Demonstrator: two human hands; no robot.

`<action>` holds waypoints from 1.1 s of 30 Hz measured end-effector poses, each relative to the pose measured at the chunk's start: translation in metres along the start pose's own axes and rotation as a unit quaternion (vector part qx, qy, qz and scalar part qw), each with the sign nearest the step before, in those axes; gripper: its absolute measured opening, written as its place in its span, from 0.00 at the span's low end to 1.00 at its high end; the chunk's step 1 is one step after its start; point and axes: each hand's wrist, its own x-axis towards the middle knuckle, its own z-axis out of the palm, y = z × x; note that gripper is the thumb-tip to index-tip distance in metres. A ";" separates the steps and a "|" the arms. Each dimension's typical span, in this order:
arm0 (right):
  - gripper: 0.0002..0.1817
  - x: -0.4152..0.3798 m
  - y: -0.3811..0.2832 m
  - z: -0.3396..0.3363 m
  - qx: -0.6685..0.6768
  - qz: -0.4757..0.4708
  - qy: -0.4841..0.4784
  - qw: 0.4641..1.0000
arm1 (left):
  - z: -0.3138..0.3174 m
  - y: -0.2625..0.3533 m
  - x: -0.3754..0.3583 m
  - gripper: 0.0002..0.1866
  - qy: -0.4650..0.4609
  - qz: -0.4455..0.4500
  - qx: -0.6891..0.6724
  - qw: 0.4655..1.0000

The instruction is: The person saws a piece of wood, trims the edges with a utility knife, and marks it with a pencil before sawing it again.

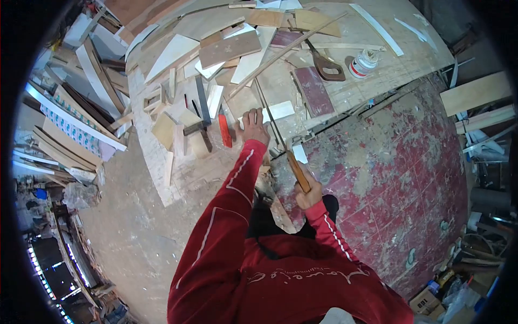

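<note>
My right hand (pixel 309 190) is wrapped round the wooden handle of a handsaw (pixel 298 171). Its long thin blade slants up and away over the workbench's front edge, past a white strip of board (pixel 280 110). Just left of the blade, my left hand (pixel 252 125) lies palm down, fingers stretched forward at the near end of that white strip. A red utility knife (pixel 224 129) rests beside my left wrist. Further left lies a dark try square (pixel 203 101), near small wood offcuts (pixel 164 129).
The workbench (pixel 216 170) carries stacked board scraps (pixel 229 48), a long thin stick (pixel 291 53), a second handsaw (pixel 327 69), a maroon board (pixel 314 92) and a white tub (pixel 363 63). Boards lean at left (pixel 70 124). A dusty red panel (pixel 377 178) spreads at right.
</note>
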 end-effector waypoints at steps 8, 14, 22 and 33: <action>0.29 -0.072 -0.002 0.000 0.051 -0.012 0.091 0.994 | -0.001 0.001 -0.001 0.30 0.012 0.014 -0.043 0.999; 0.34 -0.018 0.005 0.016 -0.022 -0.021 0.073 0.997 | -0.003 0.002 -0.001 0.29 0.012 0.004 -0.063 0.998; 0.30 -0.091 -0.011 -0.022 0.068 0.063 0.046 0.995 | 0.000 0.004 -0.001 0.30 0.000 -0.005 -0.039 0.999; 0.28 -0.068 -0.008 -0.048 0.056 -0.036 0.075 0.995 | 0.001 0.001 0.001 0.32 -0.032 -0.008 -0.024 0.999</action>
